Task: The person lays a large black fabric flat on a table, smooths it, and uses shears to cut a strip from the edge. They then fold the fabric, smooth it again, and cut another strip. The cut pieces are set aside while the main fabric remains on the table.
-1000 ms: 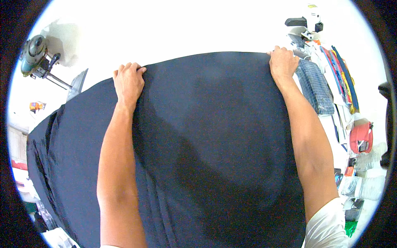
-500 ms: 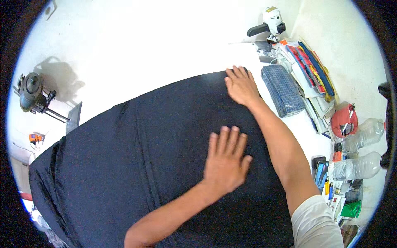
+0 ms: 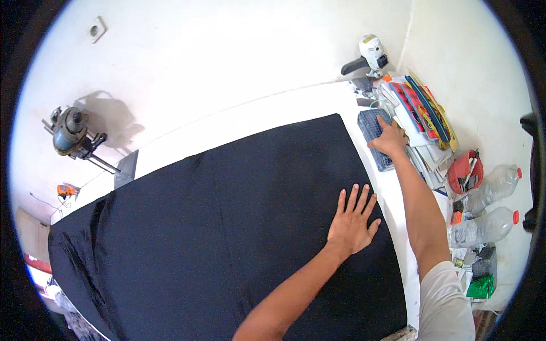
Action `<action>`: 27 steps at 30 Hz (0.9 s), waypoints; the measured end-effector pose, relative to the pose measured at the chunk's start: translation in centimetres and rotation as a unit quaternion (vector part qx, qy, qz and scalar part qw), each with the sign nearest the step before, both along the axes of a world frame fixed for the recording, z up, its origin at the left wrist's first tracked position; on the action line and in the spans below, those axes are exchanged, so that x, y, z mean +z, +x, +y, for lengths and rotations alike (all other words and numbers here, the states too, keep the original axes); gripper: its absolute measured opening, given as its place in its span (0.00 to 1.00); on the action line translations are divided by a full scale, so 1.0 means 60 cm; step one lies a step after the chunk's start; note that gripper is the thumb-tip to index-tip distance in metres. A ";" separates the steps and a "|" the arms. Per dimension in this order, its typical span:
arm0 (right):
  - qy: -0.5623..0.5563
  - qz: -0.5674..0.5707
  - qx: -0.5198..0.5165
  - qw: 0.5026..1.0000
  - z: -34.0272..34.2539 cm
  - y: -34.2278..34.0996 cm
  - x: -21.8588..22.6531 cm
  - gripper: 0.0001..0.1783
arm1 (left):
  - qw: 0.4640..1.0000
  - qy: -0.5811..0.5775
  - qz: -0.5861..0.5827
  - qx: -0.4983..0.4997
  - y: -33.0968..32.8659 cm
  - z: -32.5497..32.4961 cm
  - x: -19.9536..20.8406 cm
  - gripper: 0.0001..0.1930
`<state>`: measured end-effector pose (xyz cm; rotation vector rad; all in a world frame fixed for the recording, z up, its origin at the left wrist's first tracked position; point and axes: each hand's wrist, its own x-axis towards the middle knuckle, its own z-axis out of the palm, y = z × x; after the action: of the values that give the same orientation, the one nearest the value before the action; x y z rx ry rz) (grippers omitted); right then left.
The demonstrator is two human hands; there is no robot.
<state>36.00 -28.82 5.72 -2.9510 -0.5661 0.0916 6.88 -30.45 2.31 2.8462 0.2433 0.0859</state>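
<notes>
A wide sheet of black cloth (image 3: 187,238) lies spread over the white table, nearly flat, with creases gathered at its left end. My left hand (image 3: 351,227) presses flat on the cloth near its right edge, fingers spread. Beyond that edge, my right hand (image 3: 391,139) reaches over a dark blue checked block-shaped bundle (image 3: 371,126). Its thumb and index finger are spread across the bundle's top, and the other fingers bend toward its right side, partly hidden.
Right of the bundle are stacked papers and folders (image 3: 426,113), a red container (image 3: 465,170) and clear plastic bottles (image 3: 489,226). A white power tool (image 3: 372,54) stands at the far corner. At left is a dark motor-like machine (image 3: 71,133) on rods, near an orange device (image 3: 65,190).
My right hand has left the cloth's far corner and moved right onto the checked bundle. My left hand has slid right across the cloth. The view has shifted, showing more wall.
</notes>
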 end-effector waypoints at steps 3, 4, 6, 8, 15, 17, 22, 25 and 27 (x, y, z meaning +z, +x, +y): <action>0.054 0.058 -0.003 0.997 0.015 -0.016 0.038 0.60 | 1.000 -0.015 0.007 0.009 -0.004 -0.006 0.008 0.38; 0.117 0.054 0.003 0.992 0.021 -0.036 0.048 0.56 | 1.000 -0.013 0.006 0.011 -0.004 -0.007 0.008 0.38; 0.178 0.086 0.051 0.979 0.042 -0.080 0.068 0.52 | 1.000 -0.010 0.005 0.009 -0.004 -0.008 0.010 0.38; 0.144 0.061 0.068 0.985 0.080 -0.129 0.080 0.50 | 1.000 -0.010 0.024 0.005 -0.004 -0.007 0.013 0.38; 0.097 -0.046 0.108 0.988 0.185 -0.233 0.048 0.42 | 0.994 0.043 0.098 -0.016 -0.019 -0.006 0.040 0.40; 0.113 -0.079 0.125 0.983 0.156 -0.241 0.034 0.39 | 0.994 0.016 0.106 -0.009 -0.008 -0.002 0.038 0.42; 0.207 -0.079 0.281 0.934 -0.063 -0.332 0.020 0.28 | 0.998 -0.057 -0.011 -0.002 0.004 0.010 0.008 0.37; 0.198 -0.068 0.292 0.933 -0.250 -0.444 0.006 0.28 | 0.991 -0.083 -0.097 0.044 -0.088 -0.020 -0.002 0.31; 0.100 -0.005 0.362 0.927 -0.348 -0.496 -0.004 0.31 | 0.984 -0.003 -0.130 0.119 -0.204 -0.071 0.003 0.29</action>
<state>6.23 -49.68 5.48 -2.3951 -1.5294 0.0840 -5.39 -34.68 2.50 2.7470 0.5239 0.5005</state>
